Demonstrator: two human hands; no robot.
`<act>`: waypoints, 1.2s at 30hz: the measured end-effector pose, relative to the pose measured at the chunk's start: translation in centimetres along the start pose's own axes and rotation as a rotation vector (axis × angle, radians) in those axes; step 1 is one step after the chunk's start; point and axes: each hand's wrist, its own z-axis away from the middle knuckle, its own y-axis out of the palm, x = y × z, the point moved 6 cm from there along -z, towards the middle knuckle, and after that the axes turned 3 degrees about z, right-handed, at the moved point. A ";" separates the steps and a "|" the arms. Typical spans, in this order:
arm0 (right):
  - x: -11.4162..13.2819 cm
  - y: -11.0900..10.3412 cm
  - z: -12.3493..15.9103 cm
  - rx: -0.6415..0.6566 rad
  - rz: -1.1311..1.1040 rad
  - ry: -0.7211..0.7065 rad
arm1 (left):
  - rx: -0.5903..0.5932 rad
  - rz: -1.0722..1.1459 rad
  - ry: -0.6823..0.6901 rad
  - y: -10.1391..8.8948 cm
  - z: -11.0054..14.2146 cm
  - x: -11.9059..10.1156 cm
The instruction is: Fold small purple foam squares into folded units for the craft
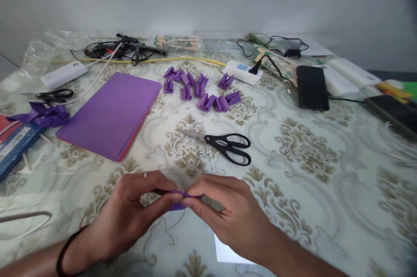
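Note:
Between both hands is a small piece of purple paper point(177, 206), pinched at the near middle of the table. My left hand point(130, 212) grips it between thumb and fingers, and a ring shows on one finger. From the other side my right hand point(233, 212) pinches the same piece, its fingertips touching the left ones. Much of the paper is hidden by the fingers. Beyond the hands lie black-handled scissors point(224, 143), blades pointing left. Farther off sit several folded purple paper pieces point(202, 88) in a loose cluster. To the left is a stack of purple sheets point(112, 114) with red beneath.
A white power strip point(243, 72) with a black plug stands behind the folded pieces. At right lies a black phone point(312, 88) near white boxes. Crumpled purple scraps point(48, 114), a second pair of scissors point(55, 94) and a white power bank point(65, 74) are at left.

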 end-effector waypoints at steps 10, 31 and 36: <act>-0.3 -0.4 -0.6 0.080 -0.191 0.234 | 0.011 0.161 -0.141 -0.1 0.2 1.0; -2.1 0.4 -0.3 0.091 -0.253 0.402 | 0.074 0.063 -0.204 0.4 -0.6 1.0; -2.1 0.5 -0.1 0.067 -0.267 0.371 | 0.052 0.147 -0.249 0.3 -0.5 1.4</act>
